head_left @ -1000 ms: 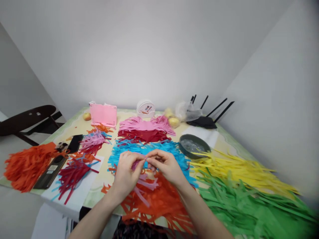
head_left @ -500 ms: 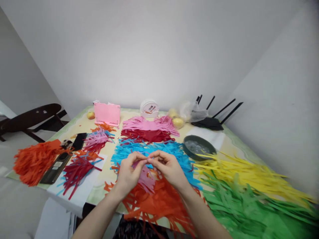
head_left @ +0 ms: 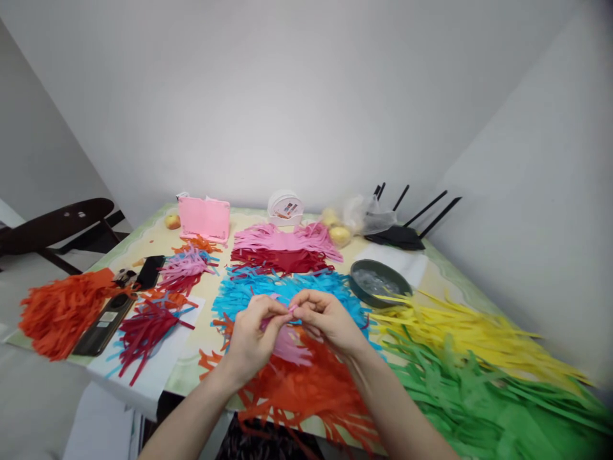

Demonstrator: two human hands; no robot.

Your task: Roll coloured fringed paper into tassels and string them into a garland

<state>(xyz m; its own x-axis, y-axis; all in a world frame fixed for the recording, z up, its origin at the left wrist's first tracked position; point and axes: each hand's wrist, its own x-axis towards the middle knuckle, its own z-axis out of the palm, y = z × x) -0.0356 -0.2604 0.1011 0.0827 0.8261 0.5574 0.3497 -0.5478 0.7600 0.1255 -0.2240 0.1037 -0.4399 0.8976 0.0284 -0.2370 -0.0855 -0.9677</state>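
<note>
Paper strips, thin and soft-edged, cover the worktop [head_left: 211, 291]. The left hand [head_left: 251, 338] and the right hand [head_left: 325, 319] meet fingertip to fingertip, both pinched shut on a bunch of pale pink strips [head_left: 287, 342] that droops in a limp fan just below them. Under the hands lies a ragged orange pile [head_left: 311, 390]; just beyond them a fringed blue pile [head_left: 287, 287]. To the right of the right hand spread long yellow strips [head_left: 469, 332] and green strips [head_left: 479, 390]. A round dark bowl [head_left: 378, 284] sits beyond the right hand.
</note>
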